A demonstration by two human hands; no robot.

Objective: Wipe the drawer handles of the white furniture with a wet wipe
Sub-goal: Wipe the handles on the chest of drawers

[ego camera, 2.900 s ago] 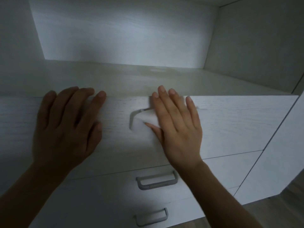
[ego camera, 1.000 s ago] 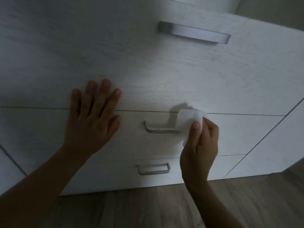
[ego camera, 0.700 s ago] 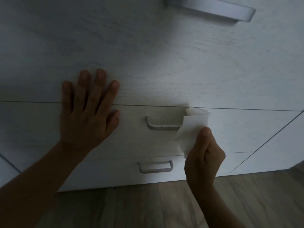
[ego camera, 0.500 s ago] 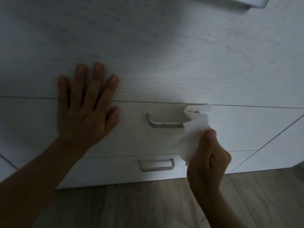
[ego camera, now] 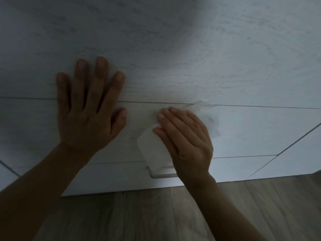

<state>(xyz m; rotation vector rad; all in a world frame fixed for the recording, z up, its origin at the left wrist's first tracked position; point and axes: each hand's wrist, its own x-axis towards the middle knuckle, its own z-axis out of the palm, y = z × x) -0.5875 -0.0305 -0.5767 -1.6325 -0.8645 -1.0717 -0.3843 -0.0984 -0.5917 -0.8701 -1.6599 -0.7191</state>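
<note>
White drawer fronts (ego camera: pixel 173 49) fill the view. My right hand (ego camera: pixel 185 141) lies flat over the middle drawer's handle, pressing the white wet wipe (ego camera: pixel 154 150) onto it with fairly straight fingers. The handle itself is hidden under the hand and wipe. Part of the wipe sticks out above and right of the hand. My left hand (ego camera: pixel 90 108) rests flat with spread fingers across the seam between the top and middle drawers. Below, the left end of the lowest drawer's handle (ego camera: pixel 161 174) shows under the wipe.
A wooden plank floor (ego camera: pixel 156 214) runs under the furniture. A neighbouring white panel (ego camera: pixel 298 153) stands at the right, another edge at the lower left.
My right hand went from pinching the wipe at the handle's right end to lying flat over the whole handle, moving left. The left hand stayed put. The view tilted further down.
</note>
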